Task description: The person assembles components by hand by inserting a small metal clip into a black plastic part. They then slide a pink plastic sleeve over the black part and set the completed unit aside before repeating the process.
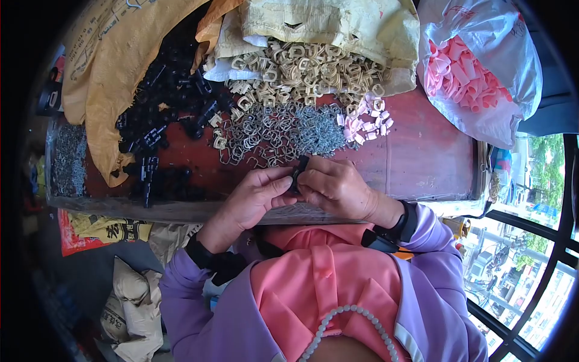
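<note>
Between my two hands, just over the table's front edge, is a small black plastic part point(298, 172), held tilted. My left hand point(263, 192) has its thumb and fingers closed on the part's lower left side. From the right, my right hand point(335, 186) pinches the same part with curled fingers, which hide much of it. Whether a smaller piece sits under the right fingertips, I cannot tell. Just beyond my hands lie bent metal wire rings point(256, 134), a heap of small silvery metal pieces point(319, 131) and little pink plastic pieces point(368, 125).
Cream plastic buckles point(307, 72) spill from a pale woven sack point(344, 27) at the back. Black plastic parts point(172, 99) lie by an orange-tan sack point(105, 102) on the left. A plastic bag point(525, 78) of pink pieces sits back right on the red table point(428, 151).
</note>
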Motion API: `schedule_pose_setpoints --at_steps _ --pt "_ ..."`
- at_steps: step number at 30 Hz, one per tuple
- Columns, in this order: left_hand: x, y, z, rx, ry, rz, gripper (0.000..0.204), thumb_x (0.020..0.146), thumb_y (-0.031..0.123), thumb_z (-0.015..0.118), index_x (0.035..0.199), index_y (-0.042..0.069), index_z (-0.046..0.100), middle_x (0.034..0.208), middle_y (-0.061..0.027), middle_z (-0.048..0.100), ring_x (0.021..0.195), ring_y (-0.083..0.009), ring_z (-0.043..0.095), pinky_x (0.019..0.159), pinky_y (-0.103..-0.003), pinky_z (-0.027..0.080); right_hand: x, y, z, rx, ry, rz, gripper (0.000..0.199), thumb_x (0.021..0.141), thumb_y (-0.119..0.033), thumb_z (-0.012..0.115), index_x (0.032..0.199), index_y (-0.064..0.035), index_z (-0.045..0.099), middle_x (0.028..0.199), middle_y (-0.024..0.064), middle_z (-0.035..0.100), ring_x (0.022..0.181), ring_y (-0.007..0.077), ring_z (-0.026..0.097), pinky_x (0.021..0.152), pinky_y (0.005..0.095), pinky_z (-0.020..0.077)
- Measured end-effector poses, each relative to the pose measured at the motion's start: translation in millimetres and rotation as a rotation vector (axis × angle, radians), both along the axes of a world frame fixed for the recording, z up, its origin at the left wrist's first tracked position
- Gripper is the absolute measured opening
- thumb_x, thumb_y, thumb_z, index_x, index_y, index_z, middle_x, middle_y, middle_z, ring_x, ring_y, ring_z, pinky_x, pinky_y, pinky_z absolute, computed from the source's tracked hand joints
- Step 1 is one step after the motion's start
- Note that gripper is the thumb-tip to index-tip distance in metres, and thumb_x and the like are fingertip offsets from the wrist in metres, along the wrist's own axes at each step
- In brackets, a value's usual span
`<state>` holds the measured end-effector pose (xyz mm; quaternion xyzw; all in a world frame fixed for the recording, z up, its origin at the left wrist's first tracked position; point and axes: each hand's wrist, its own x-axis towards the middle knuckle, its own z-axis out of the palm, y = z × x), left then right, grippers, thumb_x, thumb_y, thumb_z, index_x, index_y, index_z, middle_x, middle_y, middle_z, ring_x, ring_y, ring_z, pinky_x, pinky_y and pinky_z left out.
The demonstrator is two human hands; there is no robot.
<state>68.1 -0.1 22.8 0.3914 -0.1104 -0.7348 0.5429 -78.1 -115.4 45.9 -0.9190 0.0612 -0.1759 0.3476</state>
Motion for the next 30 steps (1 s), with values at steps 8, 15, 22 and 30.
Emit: schedule_pose_setpoints --at_steps 8,15,22,30 --pt "2.4 -2.1 -7.0 -0.023 -0.058 -0.110 0.028 0.085 0.015 0.047 0.108 -0.002 0.047 0.094 -0.0084 0.055 0.081 -0.0155 0.057 0.069 -0.023 0.048 5.4 -1.6 1.0 -0.073 0.106 0.018 0.013 0.063 -0.010 0.059 0.065 -0.0067 0.046 0.067 0.0061 0.046 0.056 0.0243 0.052 0.044 0.0345 0.0427" --pt "4.5 -3.9 -13.0 -0.018 0.042 -0.108 0.026 0.085 0.015 0.047 0.106 -0.001 0.047 0.094 -0.0093 0.056 0.081 -0.0175 0.058 0.069 -0.024 0.048 6.6 -6.5 -2.1 0.088 0.082 0.022 0.013 0.064 -0.004 0.063 0.074 -0.0034 0.055 0.068 0.0070 0.048 0.056 0.0230 0.052 0.048 0.0312 0.0429" --pt "7.7 -3.1 -18.5 -0.041 0.228 -0.033 0.025 0.085 0.012 0.045 0.106 -0.001 0.046 0.094 -0.0113 0.055 0.083 -0.0206 0.058 0.070 -0.026 0.049 -0.1 -15.2 -4.2 0.119 -0.024 0.077 0.019 0.067 -0.011 0.062 0.085 -0.0057 0.058 0.075 0.0073 0.051 0.066 0.0239 0.053 0.055 0.0336 0.0434" --pt "7.3 -0.5 -21.7 -0.008 0.209 -0.081 0.026 0.085 0.013 0.045 0.106 -0.003 0.046 0.095 -0.0116 0.055 0.083 -0.0214 0.058 0.071 -0.026 0.049 -10.2 -22.6 3.1 -0.149 0.079 0.246 0.030 0.066 -0.020 0.062 0.094 -0.0104 0.058 0.083 0.0040 0.049 0.074 0.0208 0.050 0.066 0.0330 0.0395"
